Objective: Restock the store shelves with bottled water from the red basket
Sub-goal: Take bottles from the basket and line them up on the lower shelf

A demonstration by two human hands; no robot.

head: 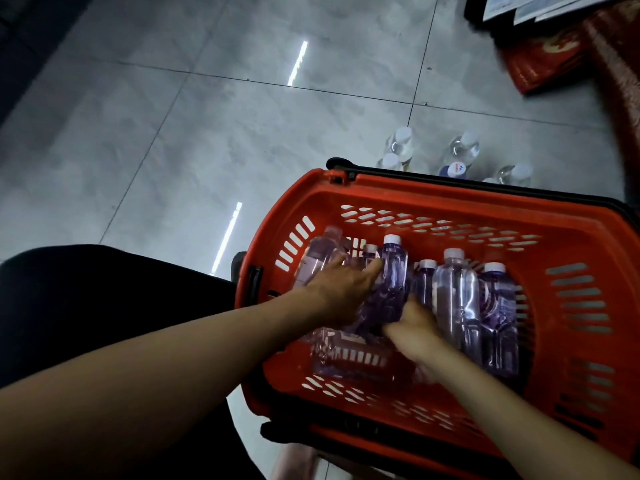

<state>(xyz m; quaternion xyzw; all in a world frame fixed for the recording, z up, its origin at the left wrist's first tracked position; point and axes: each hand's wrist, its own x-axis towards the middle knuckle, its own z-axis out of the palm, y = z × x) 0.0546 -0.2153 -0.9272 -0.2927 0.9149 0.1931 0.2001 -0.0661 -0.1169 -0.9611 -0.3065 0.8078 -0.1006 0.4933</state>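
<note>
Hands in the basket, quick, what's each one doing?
Left hand: grips a purple bottle.
Right hand: blurred at that bottle's base, cannot tell.

One red basket (575, 237); at least six bottles (455, 292) inside; five floor bottles (463, 144) beyond; one left hand (341, 289); one right hand (414, 329).
</note>
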